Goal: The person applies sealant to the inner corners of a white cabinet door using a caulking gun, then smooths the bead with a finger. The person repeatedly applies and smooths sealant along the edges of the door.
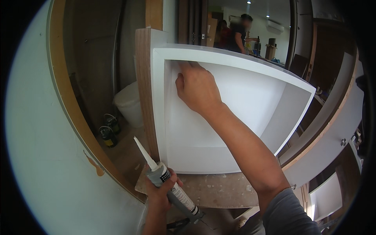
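Note:
My left hand is wrapped round a caulking gun loaded with a grey and white sealant cartridge, its pale tapered nozzle pointing up and to the left. Before me stands a white open-fronted cabinet box with a brown wood-grain panel along its left side. Inside the box, my right hand reaches to the upper left inner corner. Its fingers are curled, with the tips hidden behind the hand; whether they hold anything small cannot be seen.
The box rests on a stained, paint-spotted board. To the left are a pale wall, a wooden door frame, a toilet and two dark buckets. Another person stands in the room behind. Pale panels lean at the right.

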{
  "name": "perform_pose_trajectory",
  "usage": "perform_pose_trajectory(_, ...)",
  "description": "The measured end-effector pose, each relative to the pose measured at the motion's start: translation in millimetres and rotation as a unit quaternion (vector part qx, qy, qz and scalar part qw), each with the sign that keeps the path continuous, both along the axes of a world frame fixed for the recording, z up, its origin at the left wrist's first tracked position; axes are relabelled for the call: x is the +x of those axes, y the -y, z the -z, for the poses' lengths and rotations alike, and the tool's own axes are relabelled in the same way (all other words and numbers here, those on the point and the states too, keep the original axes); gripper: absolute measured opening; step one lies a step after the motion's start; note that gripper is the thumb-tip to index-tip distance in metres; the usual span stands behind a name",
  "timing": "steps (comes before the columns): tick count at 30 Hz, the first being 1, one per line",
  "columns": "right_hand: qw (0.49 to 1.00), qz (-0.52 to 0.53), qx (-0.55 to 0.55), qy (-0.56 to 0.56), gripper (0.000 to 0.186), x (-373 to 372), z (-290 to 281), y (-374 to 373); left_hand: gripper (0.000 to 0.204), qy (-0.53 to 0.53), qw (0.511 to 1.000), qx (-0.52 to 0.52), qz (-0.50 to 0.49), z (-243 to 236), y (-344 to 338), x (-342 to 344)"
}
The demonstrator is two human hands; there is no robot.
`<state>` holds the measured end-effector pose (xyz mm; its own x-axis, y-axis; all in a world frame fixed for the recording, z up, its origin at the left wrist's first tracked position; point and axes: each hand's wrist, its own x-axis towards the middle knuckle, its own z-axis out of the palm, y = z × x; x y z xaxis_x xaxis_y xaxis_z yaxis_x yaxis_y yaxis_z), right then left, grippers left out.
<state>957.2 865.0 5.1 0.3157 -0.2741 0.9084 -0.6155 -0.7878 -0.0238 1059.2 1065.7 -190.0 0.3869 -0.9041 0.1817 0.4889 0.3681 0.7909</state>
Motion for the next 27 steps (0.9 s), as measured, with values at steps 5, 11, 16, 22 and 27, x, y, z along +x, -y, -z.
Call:
perform_pose_trajectory(5, 1.000, -0.003, 0.009, -0.017, 0.033, -5, 1, -1, 0.060, 0.006, 1.000, -0.002, -0.001, 0, 1, 0)
perform_pose_trajectory(11, 0.997, 0.014, 0.061, -0.047, 0.060, -6, 7, -5, 0.058, -0.005, 1.000, 0.006, -0.010, -4, -1, -2)
perform_pose_trajectory(16, 0.992, -0.003, 0.113, -0.057, 0.068, -8, 18, -13, 0.058, 0.007, 1.000, 0.007, -0.004, -3, -1, -2)
perform_pose_trajectory(22, 0.988, -0.009, 0.141, -0.064, 0.079, -6, 35, -17, 0.104, 0.038, 0.999, 0.035, -0.011, 1, 0, -1)
perform_pose_trajectory(27, 0.982, -0.006, 0.176, -0.066, 0.081, -4, 48, -17, 0.101, 0.034, 0.999, 0.026, -0.008, 1, 0, -2)
